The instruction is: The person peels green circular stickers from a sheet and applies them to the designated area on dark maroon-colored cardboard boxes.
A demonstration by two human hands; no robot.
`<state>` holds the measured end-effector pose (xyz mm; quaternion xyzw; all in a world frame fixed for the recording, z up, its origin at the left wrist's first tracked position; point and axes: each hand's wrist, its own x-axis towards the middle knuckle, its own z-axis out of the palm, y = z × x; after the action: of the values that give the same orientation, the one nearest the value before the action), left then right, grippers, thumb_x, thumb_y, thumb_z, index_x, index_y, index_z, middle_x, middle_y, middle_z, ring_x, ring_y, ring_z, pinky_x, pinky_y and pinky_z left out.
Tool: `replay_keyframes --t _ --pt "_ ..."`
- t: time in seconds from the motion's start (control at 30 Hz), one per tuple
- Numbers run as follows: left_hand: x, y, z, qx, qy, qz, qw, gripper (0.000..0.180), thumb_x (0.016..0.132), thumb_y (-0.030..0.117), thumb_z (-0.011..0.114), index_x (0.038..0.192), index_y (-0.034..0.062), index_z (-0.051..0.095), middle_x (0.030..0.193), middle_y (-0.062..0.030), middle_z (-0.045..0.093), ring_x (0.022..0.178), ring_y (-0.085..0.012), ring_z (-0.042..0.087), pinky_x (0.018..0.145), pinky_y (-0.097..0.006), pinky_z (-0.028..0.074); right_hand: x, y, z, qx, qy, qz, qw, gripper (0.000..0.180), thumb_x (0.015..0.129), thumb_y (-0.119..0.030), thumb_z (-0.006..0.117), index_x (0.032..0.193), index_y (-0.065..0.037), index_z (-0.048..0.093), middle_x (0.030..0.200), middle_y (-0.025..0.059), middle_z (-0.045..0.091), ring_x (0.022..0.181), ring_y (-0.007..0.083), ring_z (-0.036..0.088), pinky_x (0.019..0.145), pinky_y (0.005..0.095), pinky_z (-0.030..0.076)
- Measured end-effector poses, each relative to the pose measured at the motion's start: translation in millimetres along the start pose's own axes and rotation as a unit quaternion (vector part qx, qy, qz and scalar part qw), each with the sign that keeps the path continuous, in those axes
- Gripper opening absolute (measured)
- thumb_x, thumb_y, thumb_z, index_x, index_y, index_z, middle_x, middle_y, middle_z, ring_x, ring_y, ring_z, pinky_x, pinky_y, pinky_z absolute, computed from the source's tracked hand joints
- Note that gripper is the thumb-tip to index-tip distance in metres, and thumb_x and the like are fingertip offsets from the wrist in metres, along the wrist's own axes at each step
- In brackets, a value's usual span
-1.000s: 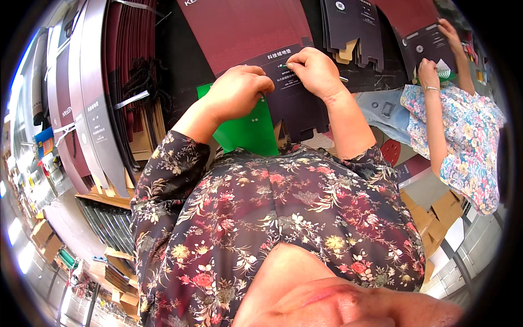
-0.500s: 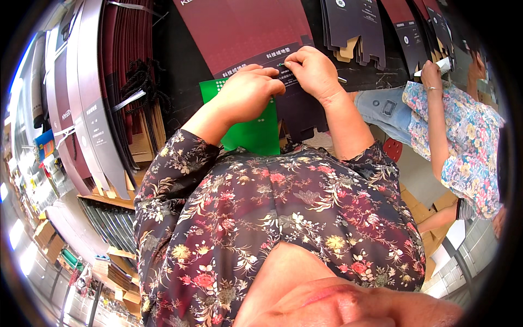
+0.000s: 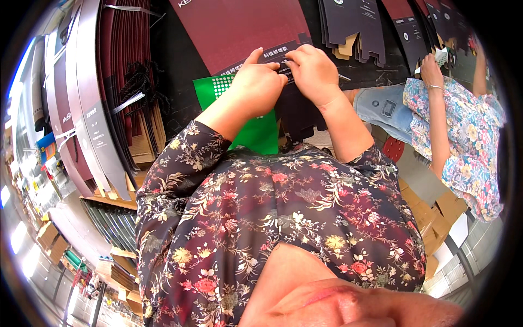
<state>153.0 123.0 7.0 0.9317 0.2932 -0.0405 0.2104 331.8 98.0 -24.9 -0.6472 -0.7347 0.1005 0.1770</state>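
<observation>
A flat, folded carton (image 3: 245,27), maroon with a dark printed end, lies in front of me. My left hand (image 3: 256,87) is over a green sheet of small white round stickers (image 3: 253,133), its index finger raised and its other fingers partly curled, gripping the sheet. The sheet hangs toward my body, partly hidden by my wrist. At the carton's dark band, my right hand (image 3: 316,73) is closed, thumb and index finger pinched together close to the left fingertips. Whatever sits in that pinch is too small to make out.
Bundled maroon cartons (image 3: 125,49) stand upright at the left, tied with straps. More dark flat cartons (image 3: 354,27) lie at the far right on the black tabletop (image 3: 177,82). A co-worker in a floral top (image 3: 457,131) stands at the right, holding a small white sheet (image 3: 441,56).
My left index finger has lifted and the hand has turned slightly; the green sheet's top corner has shifted left. My right hand stays pinched near the same spot. The co-worker's hands have moved.
</observation>
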Motion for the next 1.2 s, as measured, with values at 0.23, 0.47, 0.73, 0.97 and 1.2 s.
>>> replay_keyframes --t 0.23,0.47,0.73,0.97,1.2 --pt "-4.7 -8.9 -4.5 -0.061 0.020 0.011 0.998 0.022 0.077 -0.001 0.059 0.092 0.0112 0.069 0.099 -0.0086 0.072 0.112 -0.0242 0.064 0.118 -0.051 0.025 5.3 8.2 -10.5 0.171 -0.047 0.108 0.978 0.021 0.094 -0.019 0.060 0.109 -0.008 0.070 0.103 0.0099 0.068 0.098 0.0287 0.065 0.085 0.0365 0.052" --pt "-39.5 -24.4 -10.4 -0.148 0.104 -0.014 0.983 0.020 0.079 0.001 0.059 0.093 0.0121 0.069 0.086 -0.0046 0.071 0.094 -0.0248 0.068 0.113 -0.049 0.033 10.0 10.5 -0.1 0.189 -0.013 0.128 0.974 0.031 0.092 -0.032 0.063 0.113 -0.009 0.069 0.108 0.0116 0.066 0.099 0.0302 0.066 0.085 0.0395 0.052" --pt "-86.5 -19.0 -29.4 -0.173 0.125 -0.087 0.973 0.019 0.082 0.009 0.061 0.099 0.0106 0.070 0.087 -0.0122 0.072 0.085 -0.0340 0.069 0.076 -0.045 0.054 34.6 10.2 13.7 0.063 -0.045 0.039 0.996 0.047 0.077 -0.032 0.080 0.116 -0.012 0.063 0.110 0.0100 0.062 0.104 0.0290 0.063 0.088 0.0389 0.052" --pt "-148.3 -2.0 -39.0 -0.198 0.234 -0.120 0.944 0.014 0.084 0.007 0.065 0.097 0.0077 0.066 0.090 -0.0098 0.071 0.085 -0.0319 0.068 0.075 -0.041 0.053 31.0 57.3 27.6 -0.036 0.064 -0.159 0.984 0.047 0.085 -0.034 0.074 0.122 -0.011 0.057 0.116 0.0091 0.057 0.101 0.0300 0.062 0.082 0.0405 0.053" --pt "-231.3 40.8 -56.3 -0.411 0.323 -0.179 0.834 0.017 0.085 -0.015 0.059 0.097 -0.0041 0.062 0.093 -0.0085 0.069 0.089 -0.0120 0.065 0.079 -0.026 0.052 84.5 -36.5 -5.9 0.193 0.143 -0.200 0.950 0.031 0.087 -0.030 0.074 0.106 -0.007 0.067 0.098 0.0101 0.064 0.085 0.0266 0.066 0.077 0.0359 0.054"
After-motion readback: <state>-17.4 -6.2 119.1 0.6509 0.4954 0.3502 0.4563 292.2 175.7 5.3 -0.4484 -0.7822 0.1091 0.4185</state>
